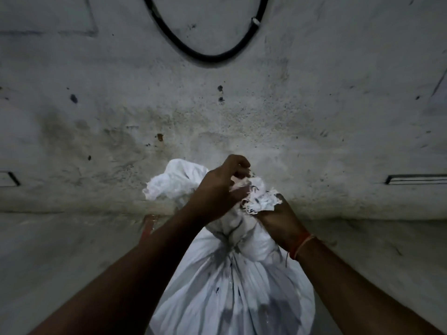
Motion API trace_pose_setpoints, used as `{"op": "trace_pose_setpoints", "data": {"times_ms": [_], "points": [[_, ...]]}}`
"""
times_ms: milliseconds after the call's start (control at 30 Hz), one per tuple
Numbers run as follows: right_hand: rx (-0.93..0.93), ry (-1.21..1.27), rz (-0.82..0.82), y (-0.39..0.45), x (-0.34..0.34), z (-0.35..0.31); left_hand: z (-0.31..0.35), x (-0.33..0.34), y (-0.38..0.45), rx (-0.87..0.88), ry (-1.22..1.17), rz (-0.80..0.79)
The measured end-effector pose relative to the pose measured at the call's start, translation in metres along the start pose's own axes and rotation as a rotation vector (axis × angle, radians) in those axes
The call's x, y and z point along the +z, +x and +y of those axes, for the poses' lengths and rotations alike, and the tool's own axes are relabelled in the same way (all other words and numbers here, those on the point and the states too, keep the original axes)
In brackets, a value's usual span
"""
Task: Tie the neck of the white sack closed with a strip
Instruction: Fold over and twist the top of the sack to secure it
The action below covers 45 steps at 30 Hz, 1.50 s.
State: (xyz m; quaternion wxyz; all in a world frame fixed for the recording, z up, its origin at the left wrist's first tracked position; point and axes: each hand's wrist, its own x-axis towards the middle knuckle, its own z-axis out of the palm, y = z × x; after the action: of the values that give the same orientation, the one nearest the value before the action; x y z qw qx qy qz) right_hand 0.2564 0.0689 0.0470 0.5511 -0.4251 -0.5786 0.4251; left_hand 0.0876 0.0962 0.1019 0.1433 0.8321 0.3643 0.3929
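Observation:
A full white sack (pixel 232 286) stands upright on the floor just in front of me, its neck (pixel 232 228) gathered into a tight bunch. My right hand (pixel 280 221) grips the bunched neck from the right, with the frayed mouth of the sack (pixel 260 201) sticking out above its fist. My left hand (pixel 222 189) is closed over the top of the neck, fingers pinching cloth near the frayed edge. A thin dark line crosses the neck below the hands; I cannot tell whether it is a strip. A red thread circles my right wrist.
A second white bundle (pixel 174 182) lies behind the sack against the stained grey wall (pixel 242 117). A black cable (pixel 208 56) loops on the wall high up. An orange-red object (pixel 148 226) shows on the floor beside my left forearm.

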Motion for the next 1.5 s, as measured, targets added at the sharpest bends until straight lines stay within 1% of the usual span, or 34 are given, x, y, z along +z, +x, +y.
{"op": "trace_pose_setpoints", "data": {"times_ms": [33, 67, 133, 200, 267, 300, 333, 400, 467, 500, 533, 567, 633, 667, 700, 767, 867, 933, 1000, 1067, 1100, 1167, 1233, 1267, 1333, 1367, 1433, 1500], "points": [[0.054, 0.097, 0.064, 0.0, -0.002, 0.005, -0.005, -0.004, -0.004, 0.051, 0.085, -0.033], [0.147, 0.234, 0.102, -0.001, -0.004, 0.008, -0.01, -0.008, -0.007, 0.098, 0.204, -0.08], [0.325, 0.456, 0.067, -0.005, -0.003, 0.013, -0.018, -0.017, -0.011, 0.166, 0.451, -0.181], [0.365, 0.521, 0.04, -0.011, 0.0, 0.011, -0.016, -0.024, -0.01, 0.161, 0.632, -0.269], [0.34, 0.572, 0.019, -0.014, 0.002, 0.009, -0.009, -0.031, -0.001, 0.102, 0.777, -0.434], [0.327, 0.605, -0.004, -0.015, 0.002, 0.007, -0.004, -0.035, 0.006, 0.056, 0.811, -0.519], [0.31, 0.63, -0.03, -0.015, 0.001, 0.005, 0.0, -0.04, 0.012, 0.017, 0.798, -0.57], [0.246, 0.585, -0.037, -0.014, 0.005, 0.0, 0.004, -0.045, 0.019, -0.02, 0.634, -0.584], [0.191, 0.486, 0.015, -0.011, 0.015, -0.006, 0.01, -0.044, 0.02, -0.001, 0.382, -0.5], [0.175, 0.455, 0.038, -0.009, 0.02, -0.009, 0.014, -0.041, 0.022, 0.032, 0.338, -0.432], [0.152, 0.419, 0.066, -0.007, 0.023, -0.011, 0.019, -0.037, 0.022, 0.076, 0.365, -0.341], [0.122, 0.377, 0.086, -0.006, 0.024, -0.013, 0.023, -0.032, 0.021, 0.096, 0.434, -0.213], [0.072, 0.303, 0.125, -0.004, 0.022, -0.016, 0.031, -0.027, 0.014, 0.045, 0.563, 0.122], [0.057, 0.291, 0.147, -0.004, 0.023, -0.018, 0.032, -0.025, 0.008, 0.0, 0.591, 0.258], [0.048, 0.289, 0.166, -0.003, 0.025, -0.018, 0.034, -0.021, -0.002, -0.05, 0.595, 0.351], [0.045, 0.304, 0.192, -0.004, 0.032, -0.017, 0.034, -0.013, -0.02, -0.15, 0.551, 0.437], [0.108, 0.33, 0.246, -0.005, 0.038, -0.02, 0.038, -0.005, -0.043, -0.297, 0.445, 0.46], [0.176, 0.359, 0.326, -0.005, 0.032, -0.02, 0.045, 0.002, -0.058, -0.309, 0.417, 0.538], [0.209, 0.392, 0.363, -0.007, 0.027, -0.023, 0.056, 0.011, -0.076, -0.319, 0.409, 0.669], [0.225, 0.447, 0.368, -0.009, 0.026, -0.024, 0.064, 0.023, -0.096, -0.403, 0.337, 0.756], [0.228, 0.459, 0.376, -0.01, 0.027, -0.024, 0.066, 0.029, -0.105, -0.446, 0.27, 0.756], [0.235, 0.461, 0.386, -0.011, 0.03, -0.025, 0.066, 0.042, -0.12, -0.494, 0.088, 0.692], [0.25, 0.464, 0.355, -0.012, 0.034, -0.026, 0.062, 0.047, -0.122, -0.478, -0.044, 0.573], [0.259, 0.465, 0.336, -0.013, 0.035, -0.027, 0.059, 0.048, -0.118, -0.448, -0.071, 0.487], [0.273, 0.44, 0.308, -0.015, 0.035, -0.03, 0.052, 0.048, -0.105, -0.335, -0.104, 0.312], [0.273, 0.429, 0.289, -0.016, 0.033, -0.032, 0.049, 0.048, -0.098, -0.284, -0.122, 0.247], [0.27, 0.465, 0.225, -0.016, 0.031, -0.036, 0.044, 0.044, -0.088, -0.24, -0.147, 0.128], [0.272, 0.49, 0.176, -0.015, 0.028, -0.038, 0.037, 0.042, -0.081, -0.215, -0.102, 0.001]]}}
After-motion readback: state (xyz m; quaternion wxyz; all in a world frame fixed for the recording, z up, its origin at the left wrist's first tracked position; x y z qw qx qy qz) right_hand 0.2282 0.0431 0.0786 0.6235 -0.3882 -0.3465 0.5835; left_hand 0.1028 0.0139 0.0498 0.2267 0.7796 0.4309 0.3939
